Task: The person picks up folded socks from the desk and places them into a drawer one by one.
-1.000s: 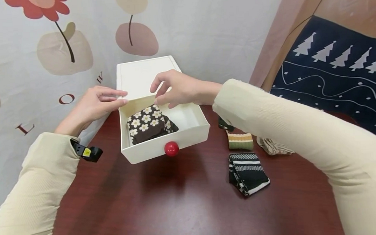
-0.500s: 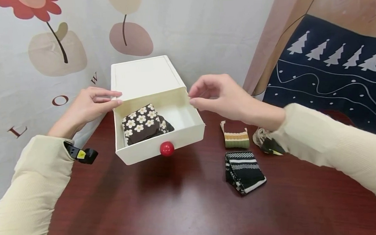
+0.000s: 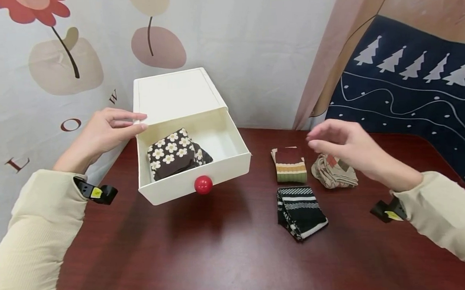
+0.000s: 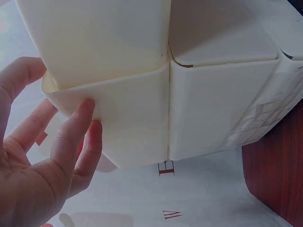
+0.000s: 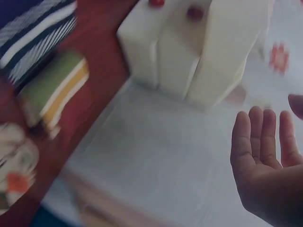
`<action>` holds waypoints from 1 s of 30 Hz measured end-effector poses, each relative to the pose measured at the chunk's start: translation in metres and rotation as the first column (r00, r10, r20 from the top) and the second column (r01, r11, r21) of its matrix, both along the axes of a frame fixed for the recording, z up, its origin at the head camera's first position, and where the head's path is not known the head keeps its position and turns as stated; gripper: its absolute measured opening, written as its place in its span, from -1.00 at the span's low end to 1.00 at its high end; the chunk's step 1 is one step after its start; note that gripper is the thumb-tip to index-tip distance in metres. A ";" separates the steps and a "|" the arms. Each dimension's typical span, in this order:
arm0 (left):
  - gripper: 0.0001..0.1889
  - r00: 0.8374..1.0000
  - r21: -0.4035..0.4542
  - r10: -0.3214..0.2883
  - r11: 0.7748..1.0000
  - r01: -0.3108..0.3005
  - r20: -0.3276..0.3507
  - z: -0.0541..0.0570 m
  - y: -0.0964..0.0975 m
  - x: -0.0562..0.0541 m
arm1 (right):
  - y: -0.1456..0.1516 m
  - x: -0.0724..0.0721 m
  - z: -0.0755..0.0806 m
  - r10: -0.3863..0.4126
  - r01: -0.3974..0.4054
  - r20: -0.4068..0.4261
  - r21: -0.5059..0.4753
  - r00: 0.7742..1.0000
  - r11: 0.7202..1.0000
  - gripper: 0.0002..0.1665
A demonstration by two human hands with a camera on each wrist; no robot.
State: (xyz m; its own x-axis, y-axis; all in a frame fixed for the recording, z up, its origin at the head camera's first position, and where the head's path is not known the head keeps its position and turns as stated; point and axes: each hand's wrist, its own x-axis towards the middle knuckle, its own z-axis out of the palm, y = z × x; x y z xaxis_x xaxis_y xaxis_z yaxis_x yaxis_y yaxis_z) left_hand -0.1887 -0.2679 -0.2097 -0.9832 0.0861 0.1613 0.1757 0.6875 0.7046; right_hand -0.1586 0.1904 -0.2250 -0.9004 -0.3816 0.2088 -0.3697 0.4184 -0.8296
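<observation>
A white drawer [image 3: 195,180] with a red knob [image 3: 203,184] stands pulled out of its white cabinet [image 3: 179,93]. Inside it, on the left, lie folded black socks with white daisies [image 3: 170,152]. My left hand [image 3: 103,135] rests its fairly straight fingers on the cabinet's upper left corner, and the left wrist view has fingertips against the white side panel [image 4: 132,113]. Holding nothing, my right hand [image 3: 349,148] hovers over the table, above and beside folded beige socks [image 3: 332,171]. In the right wrist view the same hand [image 5: 265,161] appears with fingers extended.
Left of the beige socks lie folded maroon, yellow and green socks [image 3: 290,165]. Black and white striped socks [image 3: 301,211] are in front of them on the dark red table [image 3: 222,258]. A patterned curtain [image 3: 244,53] hangs behind the cabinet.
My right hand has moved from above the drawer rightward to the socks on the table. The left hand keeps its place on the cabinet, and the daisy socks stay in the drawer.
</observation>
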 end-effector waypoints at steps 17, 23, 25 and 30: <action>-0.58 1.000 0.005 0.019 1.000 -0.019 0.025 -0.001 -0.001 -0.001 | 0.104 -0.049 -0.067 -0.242 0.215 0.225 0.139 0.944 0.967 -0.47; -0.57 1.000 0.004 0.018 1.000 -0.018 0.023 -0.001 -0.001 -0.001 | 0.121 -0.069 -0.090 -0.227 0.175 0.263 0.207 0.938 0.963 -0.35; -0.56 1.000 0.002 0.020 1.000 -0.020 0.020 -0.001 -0.001 -0.001 | 0.124 -0.075 -0.097 -0.211 0.148 0.279 0.230 0.937 0.962 -0.32; -0.55 1.000 0.004 0.013 1.000 -0.013 0.022 -0.001 0.000 -0.001 | 0.131 -0.083 -0.112 -0.228 0.134 0.320 0.289 0.920 0.948 -0.25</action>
